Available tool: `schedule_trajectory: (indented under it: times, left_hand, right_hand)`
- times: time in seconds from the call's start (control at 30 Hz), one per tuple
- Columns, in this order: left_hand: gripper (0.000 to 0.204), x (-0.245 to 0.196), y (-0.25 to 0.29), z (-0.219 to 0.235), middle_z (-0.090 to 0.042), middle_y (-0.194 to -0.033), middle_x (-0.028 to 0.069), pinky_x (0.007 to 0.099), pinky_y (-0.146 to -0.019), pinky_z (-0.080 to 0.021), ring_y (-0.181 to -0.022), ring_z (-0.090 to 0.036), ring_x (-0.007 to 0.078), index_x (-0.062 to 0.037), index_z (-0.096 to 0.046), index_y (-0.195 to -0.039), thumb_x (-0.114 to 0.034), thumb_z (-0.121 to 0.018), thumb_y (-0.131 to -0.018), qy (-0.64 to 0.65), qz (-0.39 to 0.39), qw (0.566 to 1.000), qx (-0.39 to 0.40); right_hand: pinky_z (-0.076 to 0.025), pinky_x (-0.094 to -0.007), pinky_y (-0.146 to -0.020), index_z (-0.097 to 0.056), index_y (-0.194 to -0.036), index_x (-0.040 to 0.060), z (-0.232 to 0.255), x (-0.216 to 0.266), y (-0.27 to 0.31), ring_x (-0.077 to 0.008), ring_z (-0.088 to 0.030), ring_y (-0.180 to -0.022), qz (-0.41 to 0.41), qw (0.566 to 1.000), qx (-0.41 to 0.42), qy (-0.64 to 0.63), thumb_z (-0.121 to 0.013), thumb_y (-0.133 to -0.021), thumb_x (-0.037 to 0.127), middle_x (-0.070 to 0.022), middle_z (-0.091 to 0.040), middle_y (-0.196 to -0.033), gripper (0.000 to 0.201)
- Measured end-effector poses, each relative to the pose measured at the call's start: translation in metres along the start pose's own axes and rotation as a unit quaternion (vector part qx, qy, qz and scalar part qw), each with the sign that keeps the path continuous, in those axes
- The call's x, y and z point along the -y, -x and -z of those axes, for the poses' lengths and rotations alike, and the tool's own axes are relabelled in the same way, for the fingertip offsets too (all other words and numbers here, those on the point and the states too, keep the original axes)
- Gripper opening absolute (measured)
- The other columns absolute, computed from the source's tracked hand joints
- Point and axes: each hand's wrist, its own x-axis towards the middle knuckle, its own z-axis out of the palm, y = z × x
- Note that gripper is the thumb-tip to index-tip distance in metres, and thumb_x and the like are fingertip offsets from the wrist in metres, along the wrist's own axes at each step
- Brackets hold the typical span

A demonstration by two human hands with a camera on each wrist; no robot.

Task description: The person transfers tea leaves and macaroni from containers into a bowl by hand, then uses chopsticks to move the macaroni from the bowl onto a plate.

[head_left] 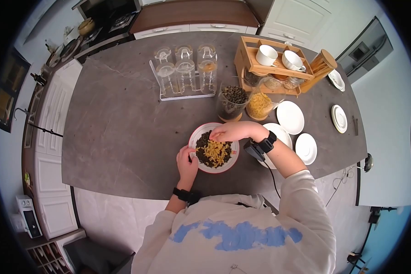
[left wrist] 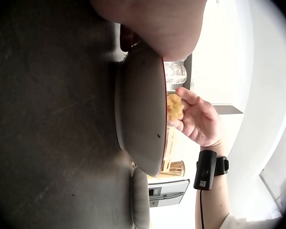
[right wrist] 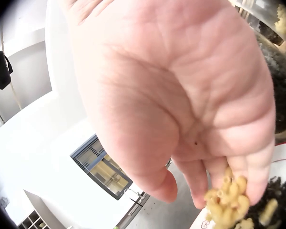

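A white bowl with a red rim (head_left: pixel 197 167) stands on the dark table, holding dark dried pieces (head_left: pixel 203 160) with yellow macaroni (head_left: pixel 216 153) heaped over them. My left hand (head_left: pixel 187 165) grips the bowl's left edge; in the left wrist view a fingertip shows low by the bowl's side, and the palm overlaps the rim. From the right, my right hand (head_left: pixel 230 131) reaches over the far side of the bowl. In the right wrist view its fingers (right wrist: pixel 257 171) extend down against the macaroni (right wrist: pixel 226 202), while the thumb (right wrist: pixel 164 188) stands apart from them.
Behind the bowl stand a glass jar of dark pieces (head_left: pixel 233 98) and a jar of macaroni (head_left: pixel 260 106). White plates (head_left: pixel 290 117) lie to the right. Upturned glasses on a rack (head_left: pixel 185 75) and a wooden shelf with cups (head_left: pixel 274 59) stand farther back. A cable (head_left: pixel 275 180) hangs from the right wrist.
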Motion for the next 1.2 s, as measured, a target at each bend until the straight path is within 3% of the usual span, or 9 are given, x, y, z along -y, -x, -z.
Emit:
schedule_trajectory:
  times: [0.2,0.4,0.5,0.63,0.8,0.93,1.03,1.1,1.2]
  left_hand:
    - [0.025,-0.001,-0.001,0.0,-0.057,-0.111,0.0137,0.0418,-0.092,-0.037,-0.102,-0.051,0.0343,-0.0083,-0.057,-0.094,-0.002,-0.055,-0.07,-0.005,-0.009,1.0,-0.002]
    - [0.024,-0.004,-0.001,0.001,-0.057,-0.11,0.013,0.0414,-0.092,-0.037,-0.101,-0.052,0.0338,-0.0083,-0.057,-0.094,-0.002,-0.055,-0.07,-0.004,-0.017,1.0,0.003]
    - [0.024,-0.005,-0.001,0.002,-0.057,-0.11,0.0129,0.0417,-0.092,-0.037,-0.102,-0.052,0.0338,-0.0084,-0.057,-0.094,-0.002,-0.055,-0.071,-0.003,-0.013,1.0,0.004]
    - [0.024,-0.003,0.0,-0.001,-0.057,-0.11,0.013,0.0415,-0.092,-0.038,-0.101,-0.052,0.034,-0.0082,-0.057,-0.093,-0.001,-0.055,-0.07,0.007,-0.005,1.0,-0.003]
    - [0.024,-0.004,-0.001,-0.002,-0.057,-0.109,0.0142,0.0381,-0.088,-0.041,-0.1,-0.053,0.0336,-0.0068,-0.058,-0.092,0.002,-0.053,-0.07,0.025,-0.007,1.0,0.003]
    - [0.023,0.007,0.002,-0.004,-0.058,-0.106,0.0149,0.0329,-0.085,-0.043,-0.096,-0.055,0.0288,-0.0033,-0.057,-0.09,0.006,-0.05,-0.07,0.096,0.023,0.995,-0.003]
    - [0.025,0.015,0.005,-0.003,-0.058,-0.107,0.0138,0.0308,-0.085,-0.043,-0.095,-0.055,0.0238,-0.0028,-0.057,-0.091,0.008,-0.05,-0.07,0.122,0.034,0.992,0.008]
    - [0.025,0.018,0.006,-0.005,-0.058,-0.108,0.0137,0.0307,-0.086,-0.042,-0.095,-0.055,0.0228,-0.0032,-0.056,-0.092,0.008,-0.051,-0.07,0.143,0.047,0.989,0.01]
    - [0.02,0.009,0.008,-0.004,-0.058,-0.105,0.0081,0.0263,-0.085,-0.042,-0.093,-0.054,0.0158,-0.0016,-0.055,-0.096,0.008,-0.047,-0.08,0.183,0.08,0.98,0.005]
  right_hand:
    - [-0.04,-0.0265,-0.097,-0.052,-0.127,0.0008,0.003,-0.008,0.014,-0.0153,-0.054,-0.113,0.05,0.995,-0.034,-0.083,-0.049,-0.095,0.019,-0.0093,-0.059,-0.122,0.037]
    - [-0.041,-0.0259,-0.096,-0.052,-0.125,-0.0015,-0.005,-0.008,0.042,-0.0138,-0.055,-0.109,0.045,0.982,-0.107,-0.147,-0.047,-0.096,0.015,-0.007,-0.06,-0.118,0.034]
    - [-0.043,-0.026,-0.094,-0.052,-0.124,-0.0022,-0.018,-0.024,0.065,-0.0128,-0.056,-0.106,0.069,0.957,-0.135,-0.248,-0.046,-0.096,0.012,-0.0073,-0.061,-0.114,0.032]
    - [-0.044,-0.0258,-0.089,-0.055,-0.12,-0.0003,-0.035,-0.045,0.108,-0.0114,-0.057,-0.101,0.071,0.936,-0.196,-0.284,-0.049,-0.094,0.014,-0.0056,-0.063,-0.108,0.03]
    - [-0.045,-0.0266,-0.082,-0.058,-0.112,0.0,-0.057,-0.068,0.17,-0.0148,-0.059,-0.089,-0.058,0.878,-0.425,-0.21,-0.05,-0.093,0.013,-0.0058,-0.063,-0.095,0.024]
    - [-0.046,-0.0288,-0.077,-0.06,-0.106,-0.0009,-0.073,-0.108,0.195,-0.0184,-0.06,-0.084,-0.143,0.813,-0.545,-0.147,-0.051,-0.092,0.013,-0.0103,-0.064,-0.092,0.021]
    - [-0.047,-0.0297,-0.078,-0.061,-0.105,-0.0006,-0.091,-0.129,0.199,-0.0212,-0.062,-0.088,-0.121,0.801,-0.578,-0.1,-0.053,-0.09,0.011,-0.0114,-0.065,-0.095,0.021]
    - [-0.049,-0.0336,-0.079,-0.062,-0.103,-0.0001,-0.099,-0.131,0.201,-0.027,-0.061,-0.09,-0.1,0.81,-0.577,-0.024,-0.06,-0.083,0.007,-0.0127,-0.065,-0.095,0.022]
    - [-0.049,-0.0386,-0.078,-0.063,-0.099,0.002,-0.111,-0.142,0.197,-0.0303,-0.059,-0.089,-0.076,0.809,-0.573,0.107,-0.068,-0.073,0.008,-0.0132,-0.064,-0.091,0.027]
